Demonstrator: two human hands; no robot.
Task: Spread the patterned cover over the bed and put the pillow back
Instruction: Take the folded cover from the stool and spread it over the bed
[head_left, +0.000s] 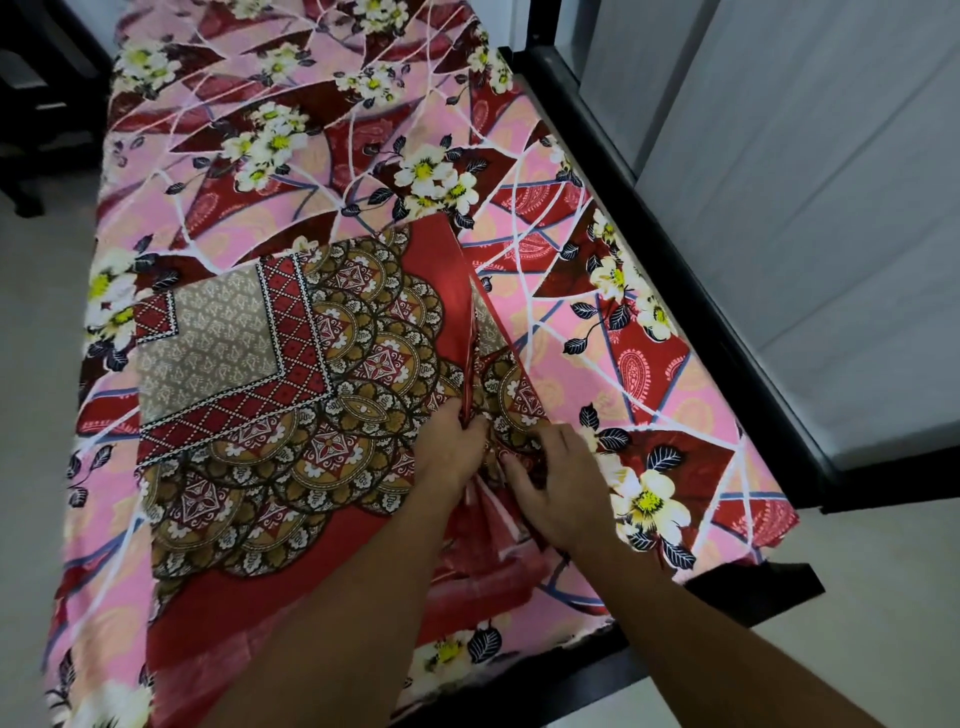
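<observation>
Left hand (452, 452) and right hand (556, 488) both pinching a fold of the patterned cover (311, 364); I'd draw them apart evenly.

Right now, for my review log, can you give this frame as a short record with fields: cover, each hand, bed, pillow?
cover: patterned cover, partly folded, lying on the near part of the bed only
left hand: left hand pinches a raised fold of the cover
right hand: right hand grips bunched cover fabric beside it
bedding: pink floral sheet under the cover
frame: black bed frame along the right side
pillow: not in view
</observation>
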